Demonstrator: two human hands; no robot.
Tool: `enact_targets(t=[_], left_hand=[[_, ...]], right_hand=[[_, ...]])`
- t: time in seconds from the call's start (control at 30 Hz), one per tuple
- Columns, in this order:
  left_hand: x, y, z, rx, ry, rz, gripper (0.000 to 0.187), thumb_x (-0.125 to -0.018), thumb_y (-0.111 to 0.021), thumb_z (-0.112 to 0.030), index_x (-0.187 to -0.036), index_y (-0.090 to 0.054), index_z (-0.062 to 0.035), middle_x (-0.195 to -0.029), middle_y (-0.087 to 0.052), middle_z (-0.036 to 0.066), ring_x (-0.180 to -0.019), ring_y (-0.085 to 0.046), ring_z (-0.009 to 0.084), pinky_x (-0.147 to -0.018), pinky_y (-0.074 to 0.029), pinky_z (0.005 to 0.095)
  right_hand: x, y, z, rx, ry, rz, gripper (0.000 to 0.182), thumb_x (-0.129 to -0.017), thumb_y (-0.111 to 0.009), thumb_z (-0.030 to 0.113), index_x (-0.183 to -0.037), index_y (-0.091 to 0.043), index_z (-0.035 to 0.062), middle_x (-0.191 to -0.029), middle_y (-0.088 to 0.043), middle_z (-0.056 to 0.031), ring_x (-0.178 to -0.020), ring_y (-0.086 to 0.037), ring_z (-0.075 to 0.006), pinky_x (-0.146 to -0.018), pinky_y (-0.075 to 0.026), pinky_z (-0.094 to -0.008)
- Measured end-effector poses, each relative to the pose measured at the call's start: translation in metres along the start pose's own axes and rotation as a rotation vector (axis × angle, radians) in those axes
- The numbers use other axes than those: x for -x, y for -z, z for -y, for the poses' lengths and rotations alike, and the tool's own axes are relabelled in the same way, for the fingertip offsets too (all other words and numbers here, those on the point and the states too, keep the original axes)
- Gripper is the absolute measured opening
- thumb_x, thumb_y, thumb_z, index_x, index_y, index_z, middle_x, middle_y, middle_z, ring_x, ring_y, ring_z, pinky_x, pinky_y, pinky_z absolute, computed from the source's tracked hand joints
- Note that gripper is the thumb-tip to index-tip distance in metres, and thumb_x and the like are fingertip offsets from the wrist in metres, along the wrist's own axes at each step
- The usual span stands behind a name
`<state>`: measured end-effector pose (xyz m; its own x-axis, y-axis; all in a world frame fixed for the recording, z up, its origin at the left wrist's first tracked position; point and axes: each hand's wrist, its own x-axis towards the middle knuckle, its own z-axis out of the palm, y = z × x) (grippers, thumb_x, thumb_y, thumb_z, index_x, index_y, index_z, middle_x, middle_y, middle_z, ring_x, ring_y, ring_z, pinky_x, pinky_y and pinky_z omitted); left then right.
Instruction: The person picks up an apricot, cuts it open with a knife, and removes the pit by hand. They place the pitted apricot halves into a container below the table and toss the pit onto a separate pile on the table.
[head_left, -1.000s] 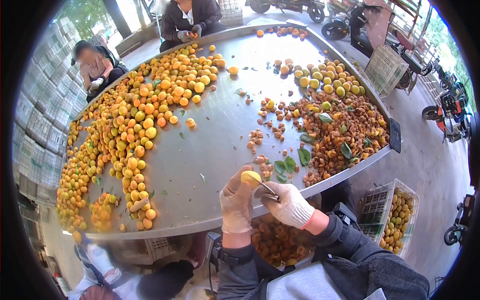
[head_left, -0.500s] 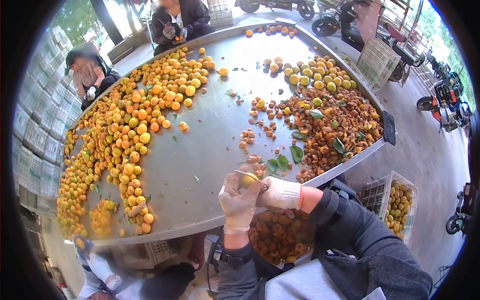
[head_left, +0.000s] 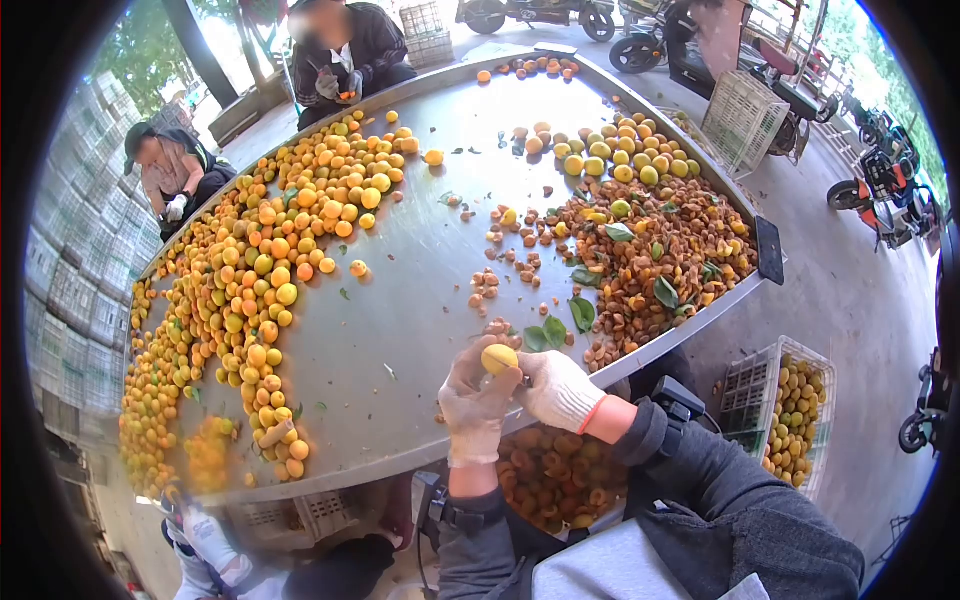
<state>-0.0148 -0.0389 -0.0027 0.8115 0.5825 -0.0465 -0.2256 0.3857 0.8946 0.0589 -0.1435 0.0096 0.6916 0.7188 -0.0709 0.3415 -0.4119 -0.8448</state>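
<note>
A yellow apricot (head_left: 499, 359) is held up in the fingertips of my left hand (head_left: 470, 405), which wears a pale glove. My right hand (head_left: 562, 388), in a white knitted glove, is closed beside it, its fingertips close to the fruit. A small dark part of the knife shows at those fingers; its blade is mostly hidden now. Below both hands, under the table's edge, a container holds cut apricot halves (head_left: 560, 475). Just beyond the hands lie green leaves (head_left: 545, 333) and a few brown pits (head_left: 500, 328).
Whole apricots (head_left: 260, 265) cover the left of the metal table (head_left: 390, 300). Pits and scraps (head_left: 650, 250) are heaped at right, near a dark phone-like slab (head_left: 769, 250). A crate of apricots (head_left: 795, 420) stands on the floor. Co-workers (head_left: 345, 50) sit around the table.
The apricot has turned upright and sits higher in my left fingers. The knife blade that lay across it is no longer plainly visible. My right hand has shifted slightly away from it.
</note>
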Motion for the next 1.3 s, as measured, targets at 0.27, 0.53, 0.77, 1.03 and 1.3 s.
enact_targets(t=[0.27,0.53,0.77,1.03,1.3], left_hand=[[0.0,0.008,-0.004,-0.255,0.053,-0.078,0.042,-0.073,-0.073,0.01,-0.113,-0.061,0.0051,-0.112,-0.062,0.011,-0.107,-0.059,0.0201,-0.085,-0.053,0.0285],[0.0,-0.011,-0.031,-0.064,0.154,-0.09,0.04,-0.08,-0.064,0.012,-0.119,-0.057,0.0058,-0.119,-0.061,0.014,-0.101,-0.061,0.0193,-0.08,-0.053,0.028],[-0.007,-0.002,0.006,-0.424,-0.149,0.006,0.042,-0.079,-0.068,0.007,-0.119,-0.057,0.0078,-0.111,-0.063,0.014,-0.096,-0.062,0.0178,-0.075,-0.053,0.0263],[-0.006,0.014,-0.011,0.284,0.087,0.007,0.041,-0.089,-0.064,-0.022,-0.124,-0.056,-0.002,-0.104,-0.061,0.008,-0.09,-0.061,0.0187,-0.072,-0.053,0.0286],[-0.012,0.027,-0.004,0.529,0.193,-0.064,0.05,-0.094,-0.059,-0.035,-0.127,-0.051,0.0005,-0.101,-0.063,0.01,-0.075,-0.06,0.0157,-0.065,-0.052,0.0277]], right_hand=[[-0.01,0.02,0.024,-0.28,-0.327,0.46,0.019,-0.084,-0.059,0.012,-0.095,-0.067,-0.0004,-0.077,-0.068,-0.0122,-0.072,-0.063,-0.0205,-0.07,-0.049,-0.034],[0.005,0.045,0.006,-0.096,-0.136,0.371,0.02,-0.087,-0.059,0.015,-0.096,-0.069,0.0004,-0.086,-0.07,-0.012,-0.08,-0.063,-0.0159,-0.077,-0.049,-0.031],[-0.003,0.038,0.024,-0.125,-0.023,-0.092,0.039,-0.083,-0.071,0.019,-0.115,-0.058,0.001,-0.097,-0.064,-0.0037,-0.087,-0.06,-0.0087,-0.076,-0.049,-0.0243],[-0.021,0.03,0.029,-0.798,-0.219,0.098,0.029,-0.086,-0.065,0.024,-0.107,-0.062,0.0035,-0.07,-0.058,-0.0013,-0.05,-0.051,-0.0073,-0.043,-0.039,-0.021],[-0.005,0.038,-0.025,-0.337,0.231,0.272,0.03,-0.085,-0.066,0.023,-0.107,-0.066,0.004,-0.076,-0.063,-0.0039,-0.051,-0.05,-0.005,-0.043,-0.037,-0.0195]])
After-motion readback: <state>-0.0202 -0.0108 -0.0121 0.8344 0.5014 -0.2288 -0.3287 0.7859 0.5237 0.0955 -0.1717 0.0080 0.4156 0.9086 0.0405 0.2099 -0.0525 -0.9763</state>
